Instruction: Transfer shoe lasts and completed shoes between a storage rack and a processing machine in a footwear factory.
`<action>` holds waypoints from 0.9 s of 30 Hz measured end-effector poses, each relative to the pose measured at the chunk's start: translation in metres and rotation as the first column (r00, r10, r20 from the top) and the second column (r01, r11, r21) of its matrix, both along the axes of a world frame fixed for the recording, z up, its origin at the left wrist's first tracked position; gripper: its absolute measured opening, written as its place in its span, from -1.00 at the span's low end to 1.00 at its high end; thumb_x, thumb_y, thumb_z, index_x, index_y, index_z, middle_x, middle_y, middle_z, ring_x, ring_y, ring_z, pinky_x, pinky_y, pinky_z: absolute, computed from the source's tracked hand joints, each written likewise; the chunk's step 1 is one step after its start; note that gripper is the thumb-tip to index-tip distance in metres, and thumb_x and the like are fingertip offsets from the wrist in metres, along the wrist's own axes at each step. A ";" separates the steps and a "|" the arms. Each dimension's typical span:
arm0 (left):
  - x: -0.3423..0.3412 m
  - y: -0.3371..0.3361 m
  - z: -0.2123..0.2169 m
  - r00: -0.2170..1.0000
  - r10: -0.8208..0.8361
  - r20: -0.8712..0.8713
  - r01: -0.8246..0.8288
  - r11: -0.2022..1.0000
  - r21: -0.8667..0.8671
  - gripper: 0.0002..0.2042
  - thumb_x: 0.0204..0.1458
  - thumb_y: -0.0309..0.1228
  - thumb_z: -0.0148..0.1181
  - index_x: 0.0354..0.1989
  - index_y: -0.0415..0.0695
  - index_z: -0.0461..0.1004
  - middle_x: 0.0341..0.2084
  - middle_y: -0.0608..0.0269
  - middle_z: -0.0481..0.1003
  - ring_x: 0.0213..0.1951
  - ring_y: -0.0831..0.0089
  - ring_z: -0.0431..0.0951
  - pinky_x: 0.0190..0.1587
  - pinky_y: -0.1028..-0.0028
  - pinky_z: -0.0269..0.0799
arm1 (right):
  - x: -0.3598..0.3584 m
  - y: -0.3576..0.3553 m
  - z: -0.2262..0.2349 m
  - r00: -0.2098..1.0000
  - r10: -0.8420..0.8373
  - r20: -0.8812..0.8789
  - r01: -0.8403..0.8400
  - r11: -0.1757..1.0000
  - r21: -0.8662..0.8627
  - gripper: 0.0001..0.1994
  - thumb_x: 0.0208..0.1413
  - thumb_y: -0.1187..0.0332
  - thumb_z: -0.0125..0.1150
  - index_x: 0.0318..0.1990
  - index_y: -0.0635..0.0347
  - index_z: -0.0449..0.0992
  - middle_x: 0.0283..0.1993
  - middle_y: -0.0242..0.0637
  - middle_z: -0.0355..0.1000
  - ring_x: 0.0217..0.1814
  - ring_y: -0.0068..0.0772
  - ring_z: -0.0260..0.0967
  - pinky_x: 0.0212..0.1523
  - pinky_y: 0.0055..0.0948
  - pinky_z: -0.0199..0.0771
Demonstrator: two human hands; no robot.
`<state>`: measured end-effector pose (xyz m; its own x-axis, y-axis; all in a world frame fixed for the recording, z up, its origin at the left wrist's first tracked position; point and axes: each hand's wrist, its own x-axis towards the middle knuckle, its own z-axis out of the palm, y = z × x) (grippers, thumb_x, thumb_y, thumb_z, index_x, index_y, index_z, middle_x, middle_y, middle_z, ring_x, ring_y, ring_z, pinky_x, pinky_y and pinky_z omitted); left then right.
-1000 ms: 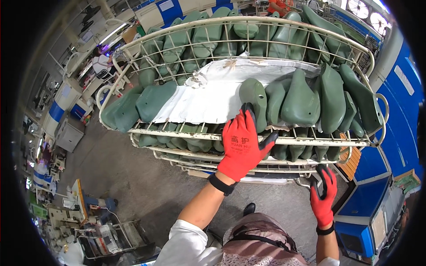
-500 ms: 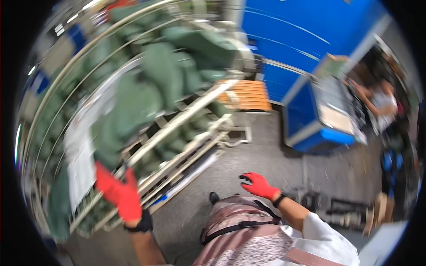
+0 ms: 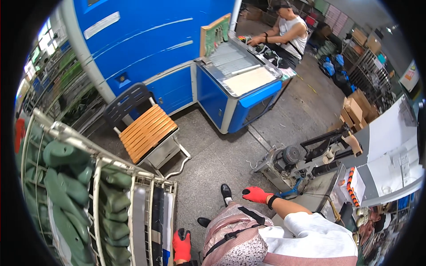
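My left hand [image 3: 182, 245], in a red glove with dark fingertips, hangs low beside the cream metal rack [image 3: 96, 195]. Its fingers are slightly bent and apart, holding nothing visible. In the same kind of red glove, my right hand [image 3: 257, 195] hovers over the floor in front of my body, its fingers loosely curled with no object seen in them. Green moulded pieces, shaped like shoe lasts [image 3: 66, 190], fill the rack on my left. A grey panel [image 3: 139, 221] and other flat sheets stand along the rack's near side.
A chair with a slatted wooden seat [image 3: 147, 133] stands beyond the rack. Behind it rises a big blue machine [image 3: 142, 40] with a blue workbench [image 3: 213, 99]. Another person [image 3: 286, 33] works there. A motor unit [image 3: 288, 157] and a grey table [image 3: 308, 195] are at right.
My view has swung right, bringing the chair and workbench nearer the middle. My left hand has come away from over the rack to its side. The right hand stays before my body.
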<state>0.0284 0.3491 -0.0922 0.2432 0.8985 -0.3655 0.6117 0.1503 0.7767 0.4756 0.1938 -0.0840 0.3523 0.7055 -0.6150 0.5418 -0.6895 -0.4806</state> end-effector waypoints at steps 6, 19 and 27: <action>-0.053 -0.044 -0.127 0.823 -0.341 -0.455 0.325 0.939 -0.115 -0.72 0.09 -0.22 0.22 -0.21 -0.21 0.59 -0.38 -0.04 0.61 -0.31 0.03 0.59 -0.21 0.21 0.46 | 0.064 -0.017 -0.035 0.975 -0.171 -0.145 0.170 0.985 -0.019 -0.55 0.01 -0.06 0.23 -0.10 0.10 0.60 -0.17 -0.10 0.60 -0.08 -0.07 0.55 0.02 -0.20 0.49; 0.188 0.125 -0.021 0.986 -0.049 -0.160 -0.022 0.909 -0.416 -0.82 0.13 -0.42 0.22 -0.15 -0.23 0.58 -0.36 0.28 0.60 -0.39 0.55 0.51 -0.28 0.49 0.43 | 0.179 -0.021 -0.073 0.783 -0.600 -0.166 0.618 0.781 0.089 -0.63 -0.01 0.04 0.19 -0.27 0.18 0.59 -0.33 -0.08 0.58 -0.18 0.00 0.54 -0.13 -0.09 0.48; 0.442 0.243 0.008 0.822 -0.565 -0.077 0.569 0.820 0.065 -0.46 0.09 -0.38 0.26 0.23 -0.34 0.32 0.12 -0.14 0.45 0.16 0.09 0.44 0.23 0.28 0.30 | 0.151 -0.055 -0.092 0.596 -0.798 -0.086 0.801 0.599 -0.007 -0.56 -0.04 0.01 0.22 -0.15 0.19 0.57 -0.17 -0.03 0.57 -0.04 0.03 0.51 -0.01 -0.11 0.48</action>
